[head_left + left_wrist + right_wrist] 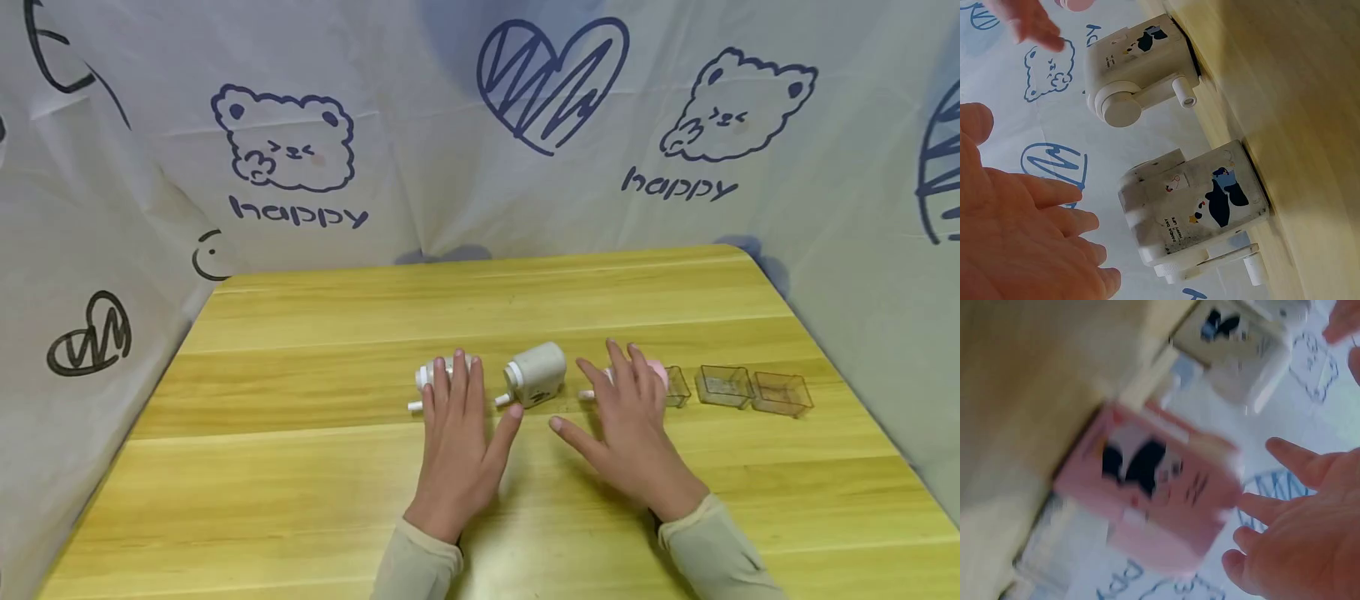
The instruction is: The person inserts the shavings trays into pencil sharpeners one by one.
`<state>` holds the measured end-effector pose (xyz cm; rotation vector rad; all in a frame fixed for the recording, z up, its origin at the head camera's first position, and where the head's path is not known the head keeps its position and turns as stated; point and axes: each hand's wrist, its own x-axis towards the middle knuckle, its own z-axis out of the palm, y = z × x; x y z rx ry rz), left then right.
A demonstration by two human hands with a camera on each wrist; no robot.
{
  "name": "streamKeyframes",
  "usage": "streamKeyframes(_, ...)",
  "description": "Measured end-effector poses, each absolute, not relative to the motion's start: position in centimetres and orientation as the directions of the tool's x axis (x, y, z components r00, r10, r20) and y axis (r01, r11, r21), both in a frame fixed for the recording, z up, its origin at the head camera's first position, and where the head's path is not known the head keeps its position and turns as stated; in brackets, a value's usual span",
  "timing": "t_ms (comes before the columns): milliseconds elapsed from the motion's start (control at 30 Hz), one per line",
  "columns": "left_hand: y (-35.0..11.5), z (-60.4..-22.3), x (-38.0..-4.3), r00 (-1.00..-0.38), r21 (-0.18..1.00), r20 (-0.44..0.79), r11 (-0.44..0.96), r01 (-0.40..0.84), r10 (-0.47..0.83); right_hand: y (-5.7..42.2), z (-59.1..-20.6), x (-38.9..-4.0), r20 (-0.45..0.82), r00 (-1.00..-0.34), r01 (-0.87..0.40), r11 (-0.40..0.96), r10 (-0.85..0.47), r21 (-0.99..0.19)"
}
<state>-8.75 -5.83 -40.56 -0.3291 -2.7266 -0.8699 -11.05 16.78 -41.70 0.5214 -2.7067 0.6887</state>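
Three hand-crank pencil sharpeners with panda pictures stand in a row on the wooden table. My left hand (456, 450) hovers at the left, scuffed white sharpener (1194, 209), its extended fingers covering much of it in the head view. Between the hands is the middle off-white sharpener (542, 371), crank toward me. The right hand (637, 442), fingers spread, is by the pink sharpener (1154, 475); in the right wrist view its fingertips come right up to the pink body's top. Neither hand grips anything.
To the right of the pink sharpener sit small see-through drawers: one partly behind the right hand (678, 387), a greyish drawer (723, 385) and an orange-tinted drawer (782, 393). White cloth (420, 167) with drawn bears and hearts hangs behind and beside the table (300, 483).
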Motion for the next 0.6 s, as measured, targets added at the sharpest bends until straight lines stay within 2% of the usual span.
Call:
streamKeyframes(233, -6.2, -40.6, -9.1, -0.930, 0.574, 0.358, 0.768, 0.284, 0.077, 20.9, -40.4, -12.8, 0.577, -0.814, -0.395, 0.796, -0.072, -0.458)
streamKeyframes(300, -6.4, -40.6, -9.2, -0.911, 0.578, 0.409, 0.758, 0.303, 0.052, 22.5, -40.3, -13.3, 0.579, -0.815, -0.350, 0.813, -0.019, -0.466)
streamKeyframes(367, -6.6, -40.5, -9.3, -0.887, 0.577, 0.460, 0.750, 0.324, 0.029, 24.2, -40.3, -13.5, 0.511, -0.860, -0.271, 0.835, 0.014, -0.479)
streamKeyframes(467, -6.9, -40.6, -9.4, -0.848, 0.569, 0.530, 0.741, 0.357, 0.001, 26.4, -40.6, -13.6, 0.330, -0.944, -0.143, 0.866, 0.026, -0.479)
streamKeyframes(600, -7.0, -40.8, -9.6, -0.809, 0.557, 0.588, 0.736, 0.384, -0.023, 28.6, -41.0, -13.7, 0.124, -0.992, -0.049, 0.886, 0.010, -0.461)
